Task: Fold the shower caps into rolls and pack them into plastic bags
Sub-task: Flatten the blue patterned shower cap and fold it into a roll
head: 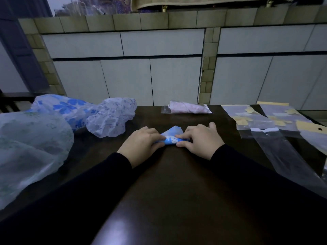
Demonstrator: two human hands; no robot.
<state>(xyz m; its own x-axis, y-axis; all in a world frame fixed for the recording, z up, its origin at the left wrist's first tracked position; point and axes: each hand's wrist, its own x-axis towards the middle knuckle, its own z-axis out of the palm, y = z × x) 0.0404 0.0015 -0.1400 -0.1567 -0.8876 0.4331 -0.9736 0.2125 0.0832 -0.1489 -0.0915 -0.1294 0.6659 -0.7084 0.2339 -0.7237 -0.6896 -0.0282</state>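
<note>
A blue and white shower cap (171, 137) lies partly rolled at the middle of the dark table (169, 183). My left hand (141, 145) pinches the roll's left end and my right hand (199, 140) pinches its right end. A flat blue flap still sticks out behind the roll. Loose caps lie at the left: a white one with a faint print (111, 116), a blue-flowered one (65, 107) and a greenish one (30, 151). A pink cap packed in a clear bag (187, 107) rests at the table's far edge.
Several empty clear plastic bags with yellow header cards (261, 117) lie spread at the right, one long bag (284, 156) nearest me. A tiled wall with white cabinet panels (159, 68) rises just behind the table.
</note>
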